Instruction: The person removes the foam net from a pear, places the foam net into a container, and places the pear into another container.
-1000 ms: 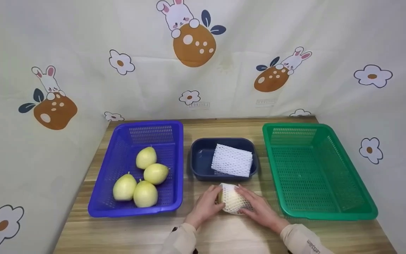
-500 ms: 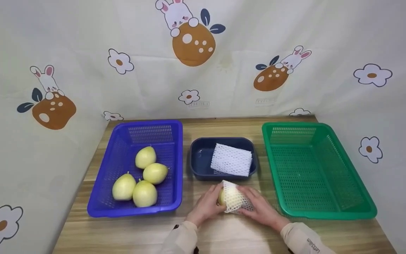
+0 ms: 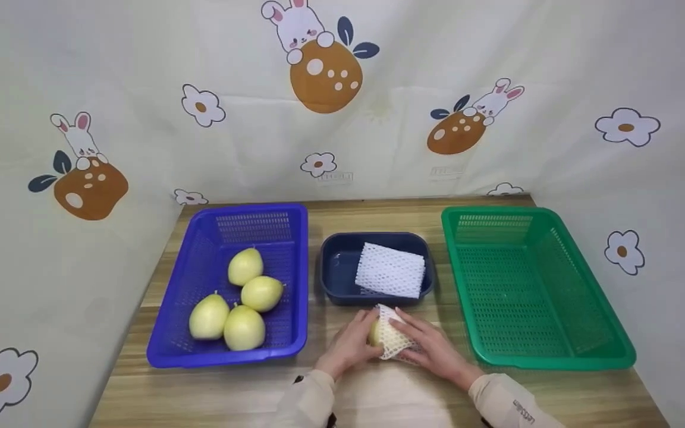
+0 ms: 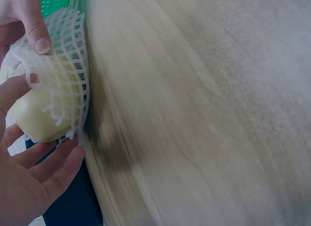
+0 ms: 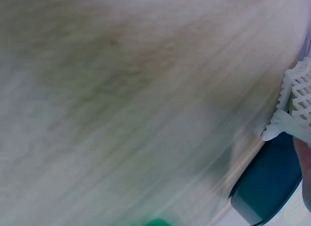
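In the head view a yellow-green pear (image 3: 375, 334) sits partly inside a white foam net sleeve (image 3: 395, 337), in front of the dark blue tub. My left hand (image 3: 351, 345) holds the pear from the left; in the left wrist view its thumb lies at the net's edge and its fingers reach under the pear (image 4: 36, 114). From the right, my right hand (image 3: 437, 351) grips the net-covered side, with its thumb (image 4: 36, 34) on the mesh in the left wrist view. The right wrist view catches only a bit of the net (image 5: 302, 97) at its edge.
Several bare pears (image 3: 244, 328) lie in the blue basket (image 3: 302, 285) on the left. White foam nets (image 3: 391, 270) lie in the dark blue tub (image 3: 338, 270). A green basket (image 3: 533, 285) stands on the right of the wooden table (image 3: 378, 398), before a patterned cloth backdrop.
The net has shifted over the pear, its open edge now standing up near my left fingers, with some pear bare on the left. The right fingers have moved slightly along the net.
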Available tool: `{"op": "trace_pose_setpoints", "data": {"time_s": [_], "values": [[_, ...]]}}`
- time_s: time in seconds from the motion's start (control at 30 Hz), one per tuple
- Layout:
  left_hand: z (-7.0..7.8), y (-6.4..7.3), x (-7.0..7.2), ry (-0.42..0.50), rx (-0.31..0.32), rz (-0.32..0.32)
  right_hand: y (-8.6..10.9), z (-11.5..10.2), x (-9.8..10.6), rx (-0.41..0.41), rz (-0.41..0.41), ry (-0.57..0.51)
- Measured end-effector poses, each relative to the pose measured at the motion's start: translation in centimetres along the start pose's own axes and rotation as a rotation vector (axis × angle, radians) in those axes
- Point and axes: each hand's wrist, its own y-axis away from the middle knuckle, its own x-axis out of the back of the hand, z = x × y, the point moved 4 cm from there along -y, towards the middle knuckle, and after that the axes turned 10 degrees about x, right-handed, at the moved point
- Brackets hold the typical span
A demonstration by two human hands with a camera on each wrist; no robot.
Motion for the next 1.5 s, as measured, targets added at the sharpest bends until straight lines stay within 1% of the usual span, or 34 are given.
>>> {"op": "trace_pose_setpoints", "data": {"time_s": [0.07, 0.13, 0.23, 0.33, 0.47, 0.57, 0.67, 0.83, 0.9, 1.03, 1.13, 1.3, 1.4, 1.5], "values": [[0.0, 0.0, 0.0, 0.006, 0.006, -0.003, 0.2, -0.1, 0.2, 0.014, 0.041, 0.002], [0.0, 0.0, -0.1, 0.008, 0.01, -0.007, 0.3, 0.0, 0.2, -0.007, 0.036, 0.003], [0.1, -0.2, -0.3, -0.008, 0.01, -0.013, 0.4, 0.2, -0.1, -0.06, -0.026, -0.007], [0.1, -0.4, -0.8, -0.035, 0.009, -0.02, 0.5, 0.4, -0.7, -0.13, -0.101, -0.054], [0.0, -0.7, -1.3, -0.064, 0.022, -0.02, 0.4, 0.4, -1.1, -0.178, -0.128, -0.102], [0.0, -0.8, -1.2, -0.086, 0.027, -0.013, 0.3, 0.4, -1.0, -0.163, -0.111, -0.087], [0.0, -0.7, -1.0, -0.089, 0.03, -0.019, 0.3, 0.4, -0.8, -0.125, -0.078, -0.078], [-0.3, -0.5, -0.7, -0.004, 0.05, -0.038, 0.3, 0.2, 0.0, -0.041, 0.007, -0.06], [-0.3, -0.5, -0.4, 0.032, 0.038, -0.029, 0.3, 0.1, 0.3, -0.022, 0.048, -0.052], [-0.2, -0.3, 0.2, 0.068, 0.012, -0.012, 0.1, -0.1, 1.0, -0.014, 0.111, -0.046], [0.0, -0.2, 0.6, 0.083, 0.008, -0.012, -0.1, -0.3, 1.5, -0.011, 0.136, -0.019], [0.5, 0.1, 1.8, 0.085, 0.025, 0.0, -0.2, -0.6, 2.4, -0.009, 0.16, 0.047], [0.8, 0.5, 2.7, 0.075, 0.034, 0.013, -0.2, -0.7, 2.9, -0.029, 0.169, 0.077], [0.9, 0.8, 3.6, 0.062, 0.042, 0.025, -0.1, -1.0, 3.4, -0.059, 0.162, 0.088]]}}
